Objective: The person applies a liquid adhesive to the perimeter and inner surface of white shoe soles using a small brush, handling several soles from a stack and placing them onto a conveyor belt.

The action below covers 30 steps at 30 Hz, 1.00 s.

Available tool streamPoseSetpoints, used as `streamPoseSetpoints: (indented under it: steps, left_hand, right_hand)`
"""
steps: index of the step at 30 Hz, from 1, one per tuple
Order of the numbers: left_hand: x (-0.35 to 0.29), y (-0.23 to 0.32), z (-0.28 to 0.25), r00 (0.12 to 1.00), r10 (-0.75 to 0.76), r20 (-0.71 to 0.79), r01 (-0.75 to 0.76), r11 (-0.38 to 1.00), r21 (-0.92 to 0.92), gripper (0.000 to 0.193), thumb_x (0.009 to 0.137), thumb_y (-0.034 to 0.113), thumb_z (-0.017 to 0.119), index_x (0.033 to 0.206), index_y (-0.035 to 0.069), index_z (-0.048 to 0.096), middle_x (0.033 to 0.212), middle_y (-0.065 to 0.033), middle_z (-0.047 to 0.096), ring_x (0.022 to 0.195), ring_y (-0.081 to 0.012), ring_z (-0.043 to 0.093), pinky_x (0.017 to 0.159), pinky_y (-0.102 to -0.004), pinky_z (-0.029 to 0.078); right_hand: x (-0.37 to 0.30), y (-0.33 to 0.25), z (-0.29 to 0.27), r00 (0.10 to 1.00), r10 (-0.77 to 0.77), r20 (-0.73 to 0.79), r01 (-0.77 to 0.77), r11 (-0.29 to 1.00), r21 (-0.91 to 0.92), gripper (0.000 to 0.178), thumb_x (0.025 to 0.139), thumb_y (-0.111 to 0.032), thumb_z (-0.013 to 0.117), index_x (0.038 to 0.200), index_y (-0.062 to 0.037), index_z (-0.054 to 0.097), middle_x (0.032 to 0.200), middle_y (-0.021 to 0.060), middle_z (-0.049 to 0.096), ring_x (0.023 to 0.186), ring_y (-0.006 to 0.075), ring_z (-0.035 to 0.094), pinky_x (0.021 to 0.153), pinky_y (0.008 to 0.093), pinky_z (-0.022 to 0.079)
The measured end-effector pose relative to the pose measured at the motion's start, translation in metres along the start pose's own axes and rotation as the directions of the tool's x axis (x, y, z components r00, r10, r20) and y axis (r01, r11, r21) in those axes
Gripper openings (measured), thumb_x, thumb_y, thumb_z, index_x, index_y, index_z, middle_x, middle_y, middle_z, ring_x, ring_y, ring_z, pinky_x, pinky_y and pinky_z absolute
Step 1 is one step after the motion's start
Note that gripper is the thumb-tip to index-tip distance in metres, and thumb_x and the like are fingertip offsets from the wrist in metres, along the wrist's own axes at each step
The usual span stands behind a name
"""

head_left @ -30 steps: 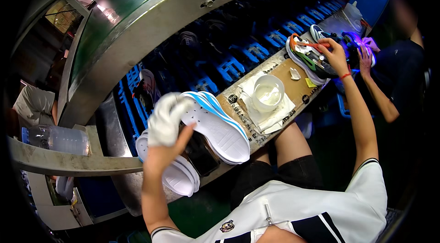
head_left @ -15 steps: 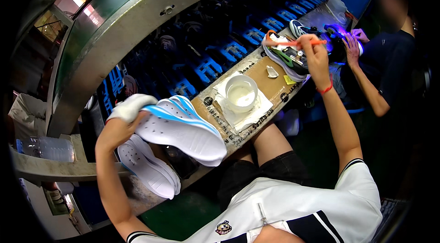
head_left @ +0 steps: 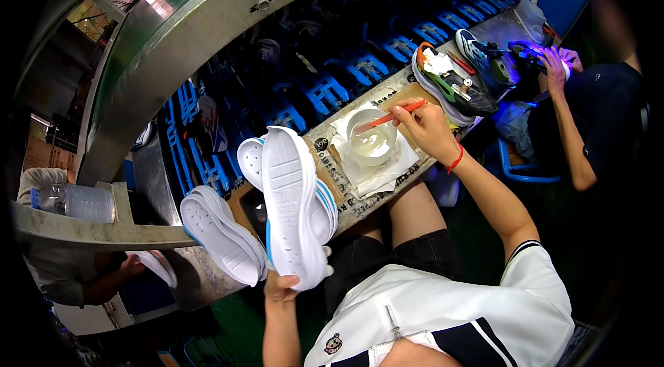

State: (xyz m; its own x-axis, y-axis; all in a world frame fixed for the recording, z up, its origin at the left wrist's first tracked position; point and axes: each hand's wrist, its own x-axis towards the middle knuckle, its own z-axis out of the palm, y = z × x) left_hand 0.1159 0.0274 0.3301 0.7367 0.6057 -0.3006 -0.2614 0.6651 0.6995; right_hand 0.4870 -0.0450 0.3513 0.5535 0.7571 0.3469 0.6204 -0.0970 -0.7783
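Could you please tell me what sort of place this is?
Most likely a shoe factory workshop: the left hand holds a loose white sole, more white soles lie on the bench, and a long row of blue holders runs beside it.

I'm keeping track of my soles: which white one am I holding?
The raised white sole, its near end in your left hand; the other soles, behind it or to its left, aren't in your grasp.

Black letters [head_left: 408,173] were printed along the edges of the brown board [head_left: 407,94]. A round black mark [head_left: 321,144] with pale signs inside sat on it, just beside the white paper [head_left: 356,177].
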Motion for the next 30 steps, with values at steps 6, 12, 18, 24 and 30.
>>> streamPoseSetpoints:
  steps: [6, 12, 18, 24, 30]
  left_hand:
    - [0.026, -0.017, 0.013, 0.943, 0.239, 0.23, -0.197, 0.961, -0.195, 0.104, 0.062, 0.035, 0.079, 0.139, -0.006, 0.024, 0.127, -0.0271, 0.046, 0.104, -0.0508, 0.054, 0.082, -0.0678, 0.048]
    - [0.053, -0.005, 0.025, 0.922, 0.227, 0.315, -0.094, 0.918, -0.385, 0.097, 0.073, 0.051, 0.065, 0.141, -0.005, 0.025, 0.132, -0.0258, 0.046, 0.108, -0.0473, 0.055, 0.086, -0.0603, 0.049]
    - [0.056, -0.007, -0.006, 0.98, 0.147, 0.132, -0.084, 0.915, -0.394, 0.084, 0.076, 0.043, 0.06, 0.139, -0.005, 0.033, 0.128, -0.0247, 0.052, 0.102, -0.0376, 0.063, 0.086, -0.0486, 0.054]
    - [0.048, -0.002, 0.011, 0.994, 0.048, 0.102, 0.01, 0.861, -0.509, 0.08, 0.083, 0.047, 0.052, 0.141, -0.004, 0.03, 0.13, -0.0258, 0.05, 0.105, -0.039, 0.061, 0.087, -0.0484, 0.053]
    - [0.056, 0.007, 0.035, 0.948, -0.098, 0.303, 0.199, 0.924, -0.326, 0.08, 0.088, 0.049, 0.047, 0.144, -0.003, 0.022, 0.14, -0.0243, 0.039, 0.117, -0.0431, 0.051, 0.094, -0.0573, 0.045]
  right_hand:
    - [0.004, -0.001, -0.005, 0.995, 0.068, 0.079, -0.07, 0.997, 0.022, 0.027, 0.092, -0.022, 0.057, 0.089, 0.0017, 0.069, 0.072, 0.009, 0.067, 0.064, 0.0175, 0.06, 0.061, 0.0296, 0.045]
    - [0.013, 0.006, -0.004, 0.994, 0.078, 0.077, -0.083, 0.994, 0.076, 0.028, 0.094, -0.019, 0.055, 0.091, 0.0053, 0.068, 0.077, 0.0064, 0.066, 0.07, 0.0112, 0.058, 0.067, 0.025, 0.045]
    - [0.013, 0.01, 0.002, 0.992, 0.024, 0.123, -0.037, 0.994, 0.1, 0.026, 0.09, -0.022, 0.059, 0.088, 0.0021, 0.07, 0.079, 0.0085, 0.069, 0.065, 0.0138, 0.061, 0.059, 0.0274, 0.044]
    - [0.013, 0.007, -0.013, 0.98, 0.049, 0.193, -0.088, 0.976, 0.201, 0.025, 0.094, -0.016, 0.055, 0.094, 0.0064, 0.066, 0.08, 0.0079, 0.066, 0.075, 0.0129, 0.061, 0.074, 0.0267, 0.048]
    - [0.016, 0.009, -0.009, 0.969, 0.056, 0.239, -0.09, 0.987, 0.134, 0.024, 0.094, -0.015, 0.054, 0.095, 0.0065, 0.065, 0.081, 0.0072, 0.066, 0.076, 0.0125, 0.062, 0.075, 0.0264, 0.048]
